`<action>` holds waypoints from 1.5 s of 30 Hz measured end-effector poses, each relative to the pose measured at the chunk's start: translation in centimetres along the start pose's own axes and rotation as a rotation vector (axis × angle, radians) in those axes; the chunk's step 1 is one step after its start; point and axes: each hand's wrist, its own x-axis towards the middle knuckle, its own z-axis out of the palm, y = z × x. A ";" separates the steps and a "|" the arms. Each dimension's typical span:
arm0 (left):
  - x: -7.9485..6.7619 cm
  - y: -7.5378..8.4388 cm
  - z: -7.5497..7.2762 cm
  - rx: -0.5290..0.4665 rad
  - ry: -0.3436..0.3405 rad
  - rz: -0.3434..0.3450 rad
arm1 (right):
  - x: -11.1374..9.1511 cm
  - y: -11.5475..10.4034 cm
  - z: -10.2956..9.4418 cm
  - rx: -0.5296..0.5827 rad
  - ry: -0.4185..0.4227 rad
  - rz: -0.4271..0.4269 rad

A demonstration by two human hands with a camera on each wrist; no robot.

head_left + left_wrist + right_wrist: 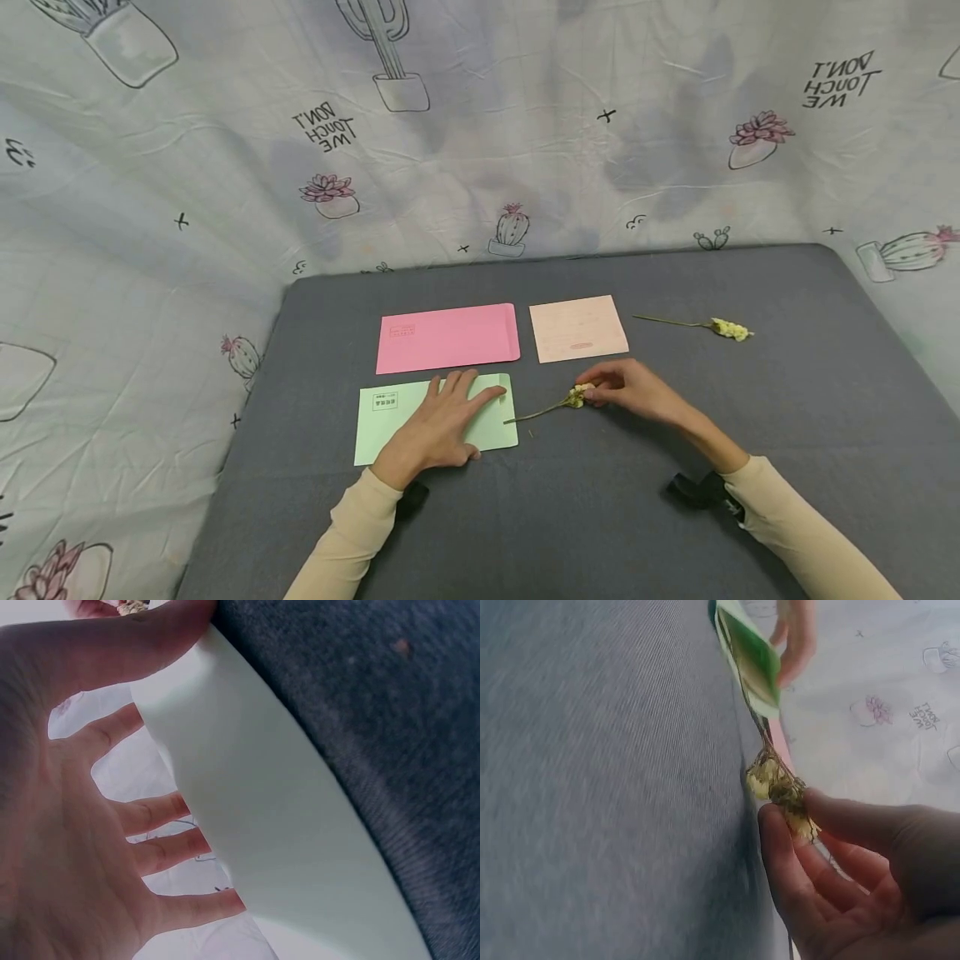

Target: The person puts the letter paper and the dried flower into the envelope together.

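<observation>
My left hand (442,425) rests with fingers spread on a light green envelope (401,421). In the left wrist view its straight fingers touch the bowed paper (262,802), with the thumb along the near edge. The envelope's mouth (757,671) gapes in the right wrist view. My right hand (630,390) pinches a dried yellow flower (576,397) by its blossoms, between thumb and fingers. Its thin stem points left, and the tip overlaps the envelope's mouth end.
A pink envelope (450,337) lies behind the green one, with a peach envelope (579,330) to its right. Another yellow flower (727,328) lies farther right. Everything is on a grey cloth-covered table (585,517), backed by a patterned curtain (465,167).
</observation>
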 end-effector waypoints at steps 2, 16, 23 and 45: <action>0.3 -0.7 0.1 0.005 0.002 0.010 | 0.6 0.0 0.1 0.070 -0.016 0.038; 2.5 -5.4 0.8 0.027 0.010 0.072 | 4.5 -0.2 1.5 0.413 0.100 0.218; 2.7 -5.3 0.6 0.013 -0.003 0.062 | 5.2 -0.7 2.1 0.442 0.143 0.239; 2.1 -5.5 1.1 0.026 -0.010 0.073 | 6.5 -1.3 4.7 0.606 0.105 0.249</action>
